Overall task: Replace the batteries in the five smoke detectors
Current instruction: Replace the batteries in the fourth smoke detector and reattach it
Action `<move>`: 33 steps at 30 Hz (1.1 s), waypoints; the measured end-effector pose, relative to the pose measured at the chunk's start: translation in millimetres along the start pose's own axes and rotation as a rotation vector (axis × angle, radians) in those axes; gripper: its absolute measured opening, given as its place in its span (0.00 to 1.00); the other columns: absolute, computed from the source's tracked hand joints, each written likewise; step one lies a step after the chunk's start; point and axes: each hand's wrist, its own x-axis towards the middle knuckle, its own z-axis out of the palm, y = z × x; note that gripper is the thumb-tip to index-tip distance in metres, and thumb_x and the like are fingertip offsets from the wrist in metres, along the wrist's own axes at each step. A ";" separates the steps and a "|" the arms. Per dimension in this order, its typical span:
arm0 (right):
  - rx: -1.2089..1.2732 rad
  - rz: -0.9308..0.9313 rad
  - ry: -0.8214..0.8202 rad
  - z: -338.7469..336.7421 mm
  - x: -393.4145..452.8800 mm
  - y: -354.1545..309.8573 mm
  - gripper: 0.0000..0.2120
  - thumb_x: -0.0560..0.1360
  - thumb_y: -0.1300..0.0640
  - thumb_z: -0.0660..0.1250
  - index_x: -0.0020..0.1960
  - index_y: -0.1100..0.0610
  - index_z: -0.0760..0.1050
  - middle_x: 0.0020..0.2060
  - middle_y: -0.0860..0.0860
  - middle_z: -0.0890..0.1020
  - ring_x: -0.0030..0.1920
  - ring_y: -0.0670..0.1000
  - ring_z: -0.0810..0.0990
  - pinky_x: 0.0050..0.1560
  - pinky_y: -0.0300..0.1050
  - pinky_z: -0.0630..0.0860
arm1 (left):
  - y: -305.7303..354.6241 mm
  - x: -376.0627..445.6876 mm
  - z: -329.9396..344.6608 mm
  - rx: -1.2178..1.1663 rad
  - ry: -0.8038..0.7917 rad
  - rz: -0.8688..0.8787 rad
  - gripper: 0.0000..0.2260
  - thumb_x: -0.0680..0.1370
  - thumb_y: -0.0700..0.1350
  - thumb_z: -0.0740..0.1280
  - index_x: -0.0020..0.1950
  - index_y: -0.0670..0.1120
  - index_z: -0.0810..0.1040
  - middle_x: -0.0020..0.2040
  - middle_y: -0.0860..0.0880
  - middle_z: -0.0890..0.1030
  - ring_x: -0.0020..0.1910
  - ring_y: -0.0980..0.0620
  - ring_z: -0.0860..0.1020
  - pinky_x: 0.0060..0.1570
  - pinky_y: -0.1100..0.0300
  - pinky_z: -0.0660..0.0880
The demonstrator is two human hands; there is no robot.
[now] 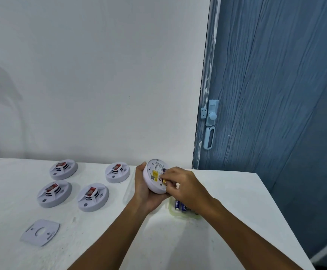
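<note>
The left hand [145, 189] cradled 1 smoke detector [155, 177] back-up, exposing its battery bay. The right hand [182, 185] pinched a battery [164, 181] there, probably to seat or extract it. Spare batteries [179, 205] waited just beneath; 4 detectors [73, 184] sat leftward.

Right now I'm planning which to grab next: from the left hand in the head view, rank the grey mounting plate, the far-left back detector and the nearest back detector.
1. Nearest back detector, just left of the left hand.
2. Far-left back detector, far corner.
3. Grey mounting plate, front left; close to 2.
</note>
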 end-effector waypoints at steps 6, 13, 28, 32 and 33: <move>0.001 -0.047 -0.079 1.0 0.7 10.1 0.11 0.75 0.63 0.66 0.56 0.60 0.81 0.56 0.53 0.81 0.56 0.48 0.79 0.58 0.32 0.72 | 3.9 2.5 -2.3 -0.001 0.021 -0.043 0.23 0.74 0.62 0.58 0.51 0.43 0.77 0.42 0.42 0.80 0.43 0.46 0.75 0.46 0.51 0.72; 0.360 0.491 0.294 -4.3 6.4 40.7 0.06 0.78 0.62 0.65 0.51 0.53 0.75 0.40 0.50 0.82 0.37 0.43 0.81 0.40 0.39 0.78 | 9.0 1.4 -11.9 -0.008 0.074 -0.082 0.24 0.74 0.62 0.61 0.56 0.43 0.77 0.50 0.39 0.78 0.50 0.39 0.74 0.50 0.47 0.72; -0.177 0.646 -0.144 38.0 8.4 90.3 0.07 0.76 0.56 0.65 0.52 0.53 0.80 0.51 0.52 0.81 0.50 0.52 0.79 0.49 0.46 0.77 | 26.3 -10.1 -25.2 0.003 0.104 -0.063 0.29 0.65 0.61 0.67 0.59 0.42 0.77 0.53 0.36 0.80 0.54 0.36 0.75 0.53 0.45 0.72; -0.236 0.623 -0.212 38.9 11.4 84.0 0.12 0.76 0.60 0.62 0.57 0.55 0.79 0.57 0.52 0.75 0.53 0.52 0.76 0.48 0.44 0.74 | 36.5 -14.1 -33.8 -0.032 0.100 -0.030 0.27 0.70 0.61 0.66 0.61 0.43 0.76 0.52 0.37 0.80 0.52 0.37 0.76 0.52 0.46 0.73; -0.210 0.600 -0.201 38.1 13.5 79.4 0.11 0.76 0.61 0.62 0.55 0.55 0.80 0.55 0.52 0.75 0.50 0.51 0.76 0.47 0.44 0.74 | 40.1 -14.8 -36.1 -0.042 0.092 -0.022 0.27 0.72 0.61 0.65 0.61 0.43 0.76 0.52 0.38 0.80 0.51 0.38 0.76 0.51 0.46 0.73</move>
